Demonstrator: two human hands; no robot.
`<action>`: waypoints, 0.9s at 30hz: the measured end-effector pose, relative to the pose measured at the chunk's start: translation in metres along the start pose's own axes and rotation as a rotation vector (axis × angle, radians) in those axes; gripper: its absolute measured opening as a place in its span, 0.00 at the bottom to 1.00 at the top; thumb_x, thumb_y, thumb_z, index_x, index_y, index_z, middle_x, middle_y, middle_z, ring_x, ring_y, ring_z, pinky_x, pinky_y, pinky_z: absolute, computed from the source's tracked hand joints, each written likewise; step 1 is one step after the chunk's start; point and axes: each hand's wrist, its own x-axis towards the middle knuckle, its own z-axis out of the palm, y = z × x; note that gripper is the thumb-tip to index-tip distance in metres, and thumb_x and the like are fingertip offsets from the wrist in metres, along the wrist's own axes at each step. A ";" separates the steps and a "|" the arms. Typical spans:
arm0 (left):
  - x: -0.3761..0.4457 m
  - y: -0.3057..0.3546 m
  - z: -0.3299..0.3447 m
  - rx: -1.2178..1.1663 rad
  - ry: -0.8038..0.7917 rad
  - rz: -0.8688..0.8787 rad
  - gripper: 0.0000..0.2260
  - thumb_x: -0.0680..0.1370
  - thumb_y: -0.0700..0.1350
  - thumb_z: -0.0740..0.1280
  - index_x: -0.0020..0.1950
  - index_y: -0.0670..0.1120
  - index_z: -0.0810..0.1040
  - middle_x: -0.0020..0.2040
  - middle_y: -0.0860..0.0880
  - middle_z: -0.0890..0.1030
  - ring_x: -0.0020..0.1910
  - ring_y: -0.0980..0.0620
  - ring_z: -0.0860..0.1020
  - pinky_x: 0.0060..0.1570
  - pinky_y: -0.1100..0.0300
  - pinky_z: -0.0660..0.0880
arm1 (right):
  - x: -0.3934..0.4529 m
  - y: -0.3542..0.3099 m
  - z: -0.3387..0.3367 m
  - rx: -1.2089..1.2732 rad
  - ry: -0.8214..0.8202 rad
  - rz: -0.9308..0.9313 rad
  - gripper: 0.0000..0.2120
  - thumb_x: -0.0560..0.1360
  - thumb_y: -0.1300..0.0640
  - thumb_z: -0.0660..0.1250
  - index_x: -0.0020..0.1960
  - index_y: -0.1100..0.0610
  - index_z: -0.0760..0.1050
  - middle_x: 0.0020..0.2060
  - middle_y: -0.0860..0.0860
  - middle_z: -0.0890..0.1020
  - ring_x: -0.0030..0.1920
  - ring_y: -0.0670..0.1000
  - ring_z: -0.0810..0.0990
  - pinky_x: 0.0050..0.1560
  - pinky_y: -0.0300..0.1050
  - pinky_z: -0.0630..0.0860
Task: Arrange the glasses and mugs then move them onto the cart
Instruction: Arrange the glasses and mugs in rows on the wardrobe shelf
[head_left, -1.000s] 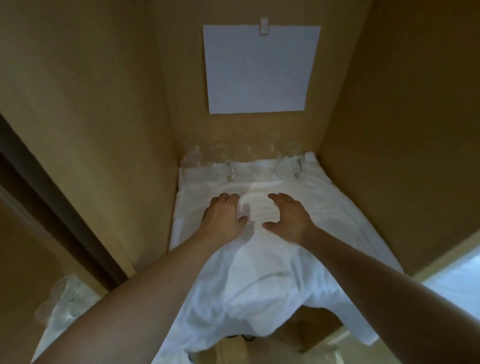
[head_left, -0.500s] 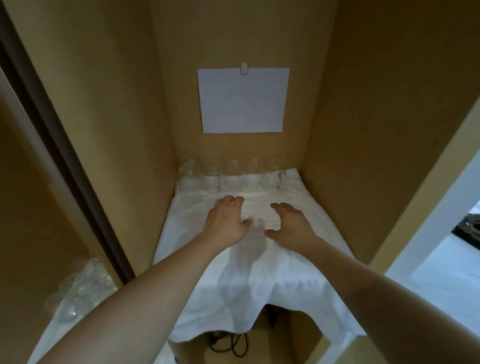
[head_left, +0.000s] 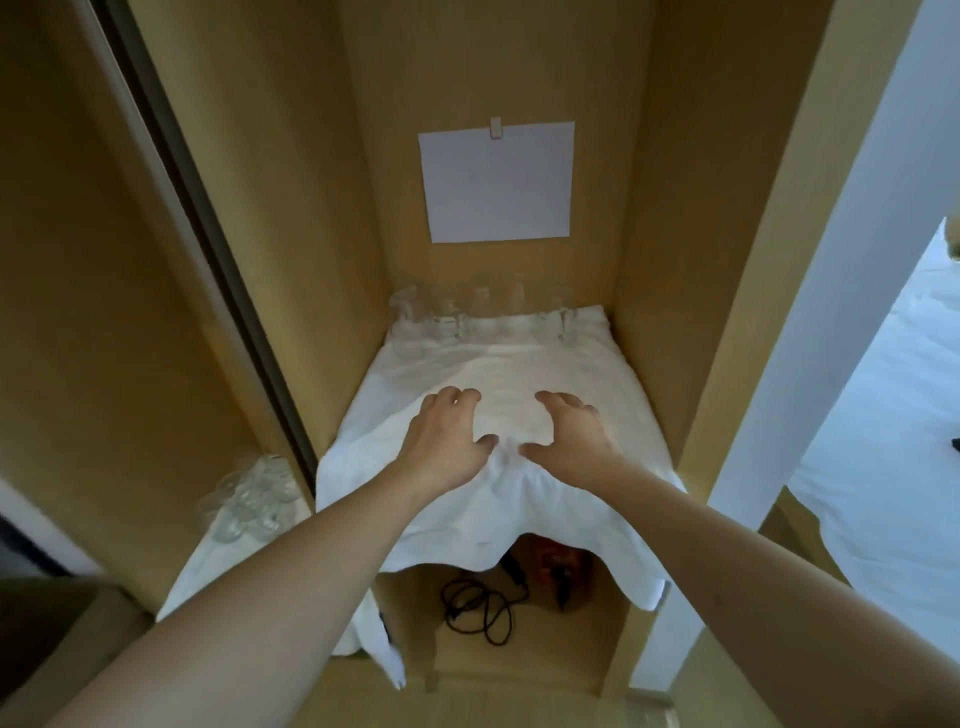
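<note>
Both hands are laid on the white cloth (head_left: 519, 499) that covers the shelf, the left hand (head_left: 447, 441) and the right hand (head_left: 569, 441) side by side and near each other, thumbs turned inward and almost meeting. The fingers (head_left: 457, 397) of each hand are seen bent at the knuckles and slightly spread, their tips pressed down into the fabric; nothing is pinched or lifted, though the cloth is puckered between the thumbs. The row of glasses (head_left: 483, 312) is found straight ahead of the fingertips, at the far edge of the shelf against the back wall, apart from both hands with a stretch of bare cloth between. The row's long axis runs crosswise, left to right, so its left end lies beyond the left fingers and its right end beyond the right fingers; neither hand is judged clearly nearer. A forward reach by either hand is what the next move seems to call for. A second cluster of glasses (head_left: 249, 499) is seen lower down, outside the left forearm, on another cloth. No cart can be made out.
</note>
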 end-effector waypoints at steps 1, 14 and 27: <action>-0.009 -0.001 -0.003 0.008 0.006 -0.009 0.27 0.80 0.55 0.67 0.75 0.45 0.67 0.71 0.44 0.70 0.71 0.43 0.66 0.66 0.51 0.69 | -0.004 -0.005 0.001 0.003 -0.010 -0.011 0.39 0.76 0.44 0.70 0.80 0.54 0.57 0.77 0.54 0.64 0.74 0.61 0.64 0.72 0.52 0.66; -0.078 -0.076 -0.048 0.063 0.076 -0.114 0.27 0.80 0.57 0.67 0.75 0.47 0.67 0.71 0.46 0.70 0.71 0.44 0.67 0.65 0.51 0.70 | -0.033 -0.092 0.029 -0.042 -0.034 -0.100 0.38 0.76 0.43 0.70 0.80 0.52 0.57 0.77 0.52 0.64 0.74 0.60 0.65 0.71 0.52 0.66; -0.165 -0.256 -0.110 0.058 0.033 -0.235 0.28 0.80 0.56 0.67 0.76 0.47 0.67 0.74 0.44 0.68 0.73 0.42 0.65 0.70 0.48 0.68 | -0.050 -0.263 0.135 0.013 -0.123 -0.121 0.37 0.76 0.45 0.71 0.79 0.52 0.60 0.75 0.53 0.67 0.72 0.59 0.67 0.69 0.51 0.69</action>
